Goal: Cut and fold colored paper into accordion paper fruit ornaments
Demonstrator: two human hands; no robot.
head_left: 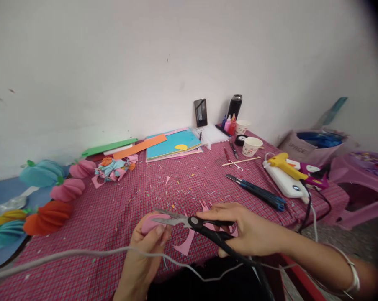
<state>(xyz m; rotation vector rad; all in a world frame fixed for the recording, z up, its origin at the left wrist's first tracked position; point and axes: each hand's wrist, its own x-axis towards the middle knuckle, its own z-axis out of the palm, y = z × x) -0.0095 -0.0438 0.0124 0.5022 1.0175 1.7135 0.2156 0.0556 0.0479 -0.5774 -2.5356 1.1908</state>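
Observation:
Pinched in my left hand (145, 246) is a rounded piece of pink paper (154, 223), near the front edge of the table. My right hand (250, 230) grips black-handled scissors (195, 223). Their blades are slightly parted and point left, lying at the pink paper against my left fingers. Whether the blades have paper between them I cannot tell. Pink paper offcuts (185, 244) lie on the cloth below and behind the scissors. A pale cable (91, 251) crosses in front of my left wrist.
Paper pumpkins (52, 217) stand at left beside a scrap heap (113, 168). Coloured sheets (173, 144) lie at the back. A blue utility knife (258, 193), a white power bank (284, 179), a yellow glue gun (286, 165) and a paper cup (252, 146) are on the right.

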